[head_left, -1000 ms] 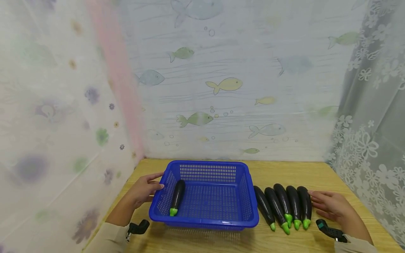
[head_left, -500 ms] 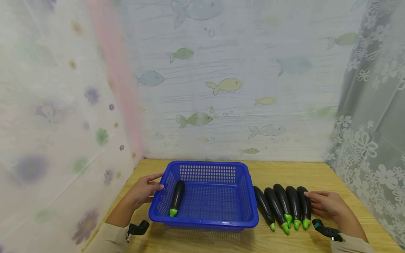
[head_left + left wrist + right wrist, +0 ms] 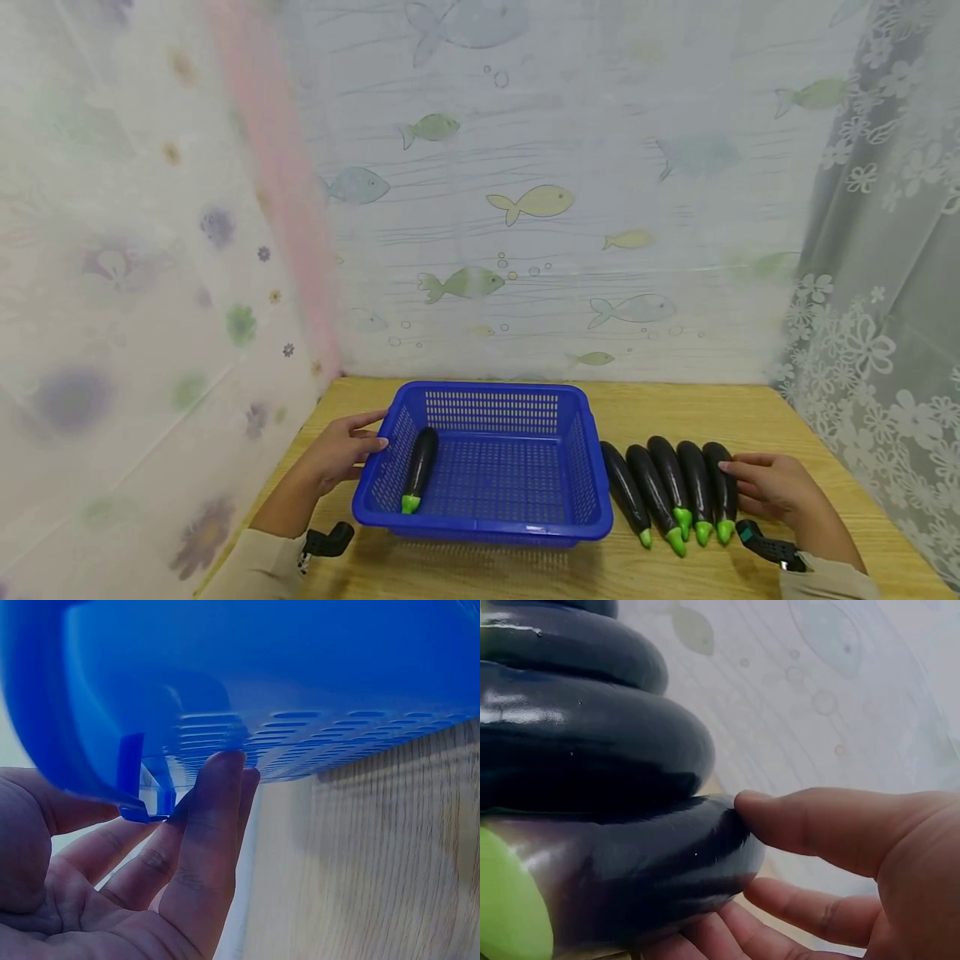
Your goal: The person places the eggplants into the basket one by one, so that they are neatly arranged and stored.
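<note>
My left hand (image 3: pixel 343 452) holds the left rim of a blue plastic basket (image 3: pixel 487 527). In the left wrist view its thumb goes over the rim and the fingers (image 3: pixel 206 855) lie against the slotted outer wall. Inside the basket, along the left side, lies one dark eggplant (image 3: pixel 422 467) with a green stem end. To the right of the basket several more eggplants lie side by side. My right hand (image 3: pixel 776 487) pinches the rightmost eggplant (image 3: pixel 723 492) near its rounded far end, thumb on top and fingers curling along its outer side and underneath.
The basket and eggplants rest on a wood-grain table (image 3: pixel 667 404). The row's leftmost eggplant (image 3: pixel 626 493) lies right at the basket's right wall. A fish-patterned curtain (image 3: pixel 555 250) hangs behind the table, with flowered sheets on both sides.
My right hand has moved slightly left, from beside the rightmost eggplant to a grip with the thumb over its top. The left hand and basket have stayed put.
</note>
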Demonstrator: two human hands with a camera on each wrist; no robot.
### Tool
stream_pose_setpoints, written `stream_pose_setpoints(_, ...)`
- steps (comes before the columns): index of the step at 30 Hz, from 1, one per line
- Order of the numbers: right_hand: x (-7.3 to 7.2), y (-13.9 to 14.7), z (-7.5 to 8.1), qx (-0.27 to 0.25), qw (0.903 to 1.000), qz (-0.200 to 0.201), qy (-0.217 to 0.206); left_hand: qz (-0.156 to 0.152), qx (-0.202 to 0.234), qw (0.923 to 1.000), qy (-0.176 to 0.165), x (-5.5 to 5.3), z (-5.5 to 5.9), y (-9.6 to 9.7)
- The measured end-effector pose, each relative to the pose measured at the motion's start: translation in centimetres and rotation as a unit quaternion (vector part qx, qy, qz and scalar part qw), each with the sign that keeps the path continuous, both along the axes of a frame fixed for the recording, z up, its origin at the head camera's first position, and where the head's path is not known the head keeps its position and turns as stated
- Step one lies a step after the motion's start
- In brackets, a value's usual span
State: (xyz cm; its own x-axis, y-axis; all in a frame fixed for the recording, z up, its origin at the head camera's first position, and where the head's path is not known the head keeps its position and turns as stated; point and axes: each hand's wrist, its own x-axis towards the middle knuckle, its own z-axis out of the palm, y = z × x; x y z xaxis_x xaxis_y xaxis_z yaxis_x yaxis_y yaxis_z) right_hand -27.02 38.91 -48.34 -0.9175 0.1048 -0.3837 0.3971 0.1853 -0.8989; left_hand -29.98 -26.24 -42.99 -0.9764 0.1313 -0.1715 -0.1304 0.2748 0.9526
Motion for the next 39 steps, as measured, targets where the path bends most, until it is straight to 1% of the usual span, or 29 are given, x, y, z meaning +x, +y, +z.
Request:
stream_pose_setpoints(11,0.1,-0.1,0.2,-0.004,0.9999,-0.011,0.007,0.002,0.000,1.0000,0.000,0.0,-0.2,0.0)
stream_pose_setpoints(20,0.2,0.2,0.4,0.005,0.9996,-0.022,0.018,0.001,-0.003,1.0000,0.000,0.1,0.0,0.0)
stream_pose_setpoints(32,0.5,0.3,2.2,0.009,0.9996,-0.009,0.026,0.002,-0.003,1.0000,0.000,-0.1,0.1,0.0)
stream_pose_setpoints(39,0.5,0.2,3.4,0.046,0.9981,0.010,0.039,-0.017,-0.002,0.9999,0.001,0.1,0.2,0.0)
